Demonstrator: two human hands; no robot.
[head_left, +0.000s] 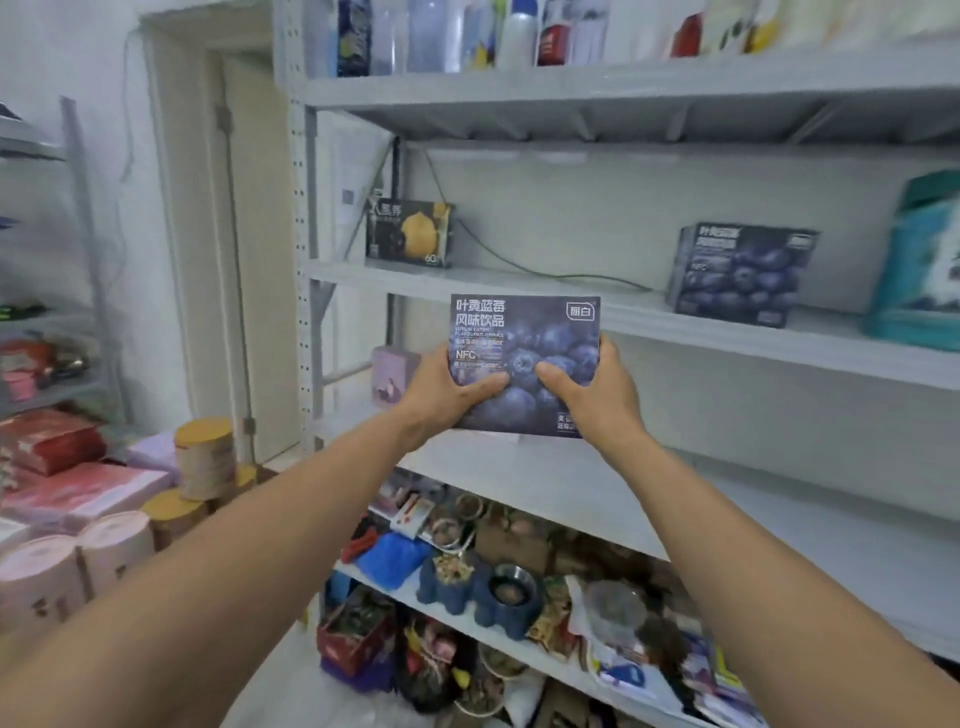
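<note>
Left hand (441, 389) and right hand (597, 389) each grip my blueberry drink box (524, 338), thumbs curled across its front. Matching box (743, 275) stands shelved at two o'clock; mine in the air, not yet placed.

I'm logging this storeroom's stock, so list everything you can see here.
dark blue blueberry-print cardboard box: one, dark blue, held before the middle shelf
matching blueberry-print box: one, dark blue, middle shelf, right
black cardboard box with yellow picture: one, black, middle shelf, left
teal bag: one, teal, middle shelf, far right
small lilac box: one, lilac, shelf below, left end
plastic bottles: several, white, clear and red, top shelf
yellow-lidded round tubs: at least three, tan, stacked at left
pale pink round tins: two, pink, lower left
grey metal shelving unit: one, grey, straight ahead
left grip: one, bare hand, holds the blueberry box's left side
right grip: one, bare hand, holds its right side
</note>
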